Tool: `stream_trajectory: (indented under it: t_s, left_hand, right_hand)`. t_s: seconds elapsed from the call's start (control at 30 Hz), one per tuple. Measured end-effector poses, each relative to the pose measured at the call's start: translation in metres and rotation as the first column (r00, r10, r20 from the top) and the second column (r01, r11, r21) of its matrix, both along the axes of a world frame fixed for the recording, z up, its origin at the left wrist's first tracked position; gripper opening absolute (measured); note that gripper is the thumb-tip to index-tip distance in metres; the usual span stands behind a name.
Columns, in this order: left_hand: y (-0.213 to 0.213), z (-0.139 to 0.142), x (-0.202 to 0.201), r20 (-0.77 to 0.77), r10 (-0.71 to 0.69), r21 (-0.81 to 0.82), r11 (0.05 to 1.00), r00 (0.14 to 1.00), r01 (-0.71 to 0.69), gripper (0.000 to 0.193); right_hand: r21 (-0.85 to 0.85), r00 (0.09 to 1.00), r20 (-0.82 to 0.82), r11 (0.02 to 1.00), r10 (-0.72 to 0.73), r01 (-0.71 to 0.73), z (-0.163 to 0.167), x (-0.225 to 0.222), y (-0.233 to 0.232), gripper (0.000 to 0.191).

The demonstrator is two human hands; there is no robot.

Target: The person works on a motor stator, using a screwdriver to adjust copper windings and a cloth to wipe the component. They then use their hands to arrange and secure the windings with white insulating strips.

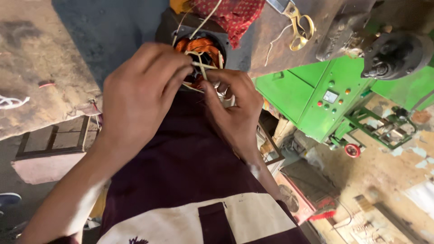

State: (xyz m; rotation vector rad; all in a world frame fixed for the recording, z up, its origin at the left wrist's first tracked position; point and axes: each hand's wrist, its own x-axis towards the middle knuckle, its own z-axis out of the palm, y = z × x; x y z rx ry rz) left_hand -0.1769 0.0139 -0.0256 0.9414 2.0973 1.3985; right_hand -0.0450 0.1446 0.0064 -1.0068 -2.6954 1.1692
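Here, each hand, left hand and right hand, pinches cream cords over the copper-wound stator.

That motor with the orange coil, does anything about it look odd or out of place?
Nothing looks broken. The motor stator lies open, its copper winding bare, with pale strips sticking out unevenly where the left hand and right hand pinch them. Scissors lie near the bench edge.
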Motion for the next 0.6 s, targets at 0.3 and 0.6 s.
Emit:
stream_trajectory:
  t_s: [0.3,0.6]
  left_hand:
    - [0.008,-0.012,0.004,-0.067,-0.050,-0.081,0.996,0.996,0.045,0.016]
    - [-0.009,-0.003,-0.009,0.135,-0.013,-0.025,1.000,0.991,0.017,0.022]
  right_hand:
    - [-0.015,1.000,0.022,1.000,-0.022,0.022,-0.005,0.006,0.005,0.018]
    - [0.171,0.961,0.014,0.946,0.277,-0.275,-0.010,0.004,-0.003,0.027]
